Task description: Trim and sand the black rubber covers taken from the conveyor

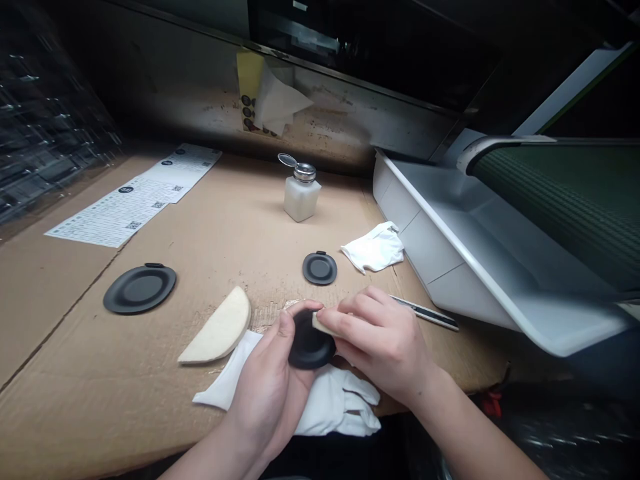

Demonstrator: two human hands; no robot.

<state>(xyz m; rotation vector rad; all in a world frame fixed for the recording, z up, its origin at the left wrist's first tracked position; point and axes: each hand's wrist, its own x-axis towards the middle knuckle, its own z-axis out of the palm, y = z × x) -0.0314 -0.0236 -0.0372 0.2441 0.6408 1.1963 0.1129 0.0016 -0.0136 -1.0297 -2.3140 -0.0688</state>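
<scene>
My left hand [273,373] grips a small round black lid-like part [311,343], its face turned up toward me. Pinched in my right hand [385,340] is a small cream pad [321,325], pressed against the upper edge of that part. Beneath my hands lies a white glove [345,403]. A cream half-round felt piece [217,330] rests just left of my left hand. Two similar black parts lie on the cardboard: a larger one [141,288] at the left and a smaller one [320,268] beyond my hands.
A square bottle with a raised metal cap [303,193] stands at the back. Right of centre are a crumpled white cloth [375,248], a utility knife [430,315] and a large grey tray [425,247]. Printed label sheets [110,210] lie back left on the cardboard [75,347].
</scene>
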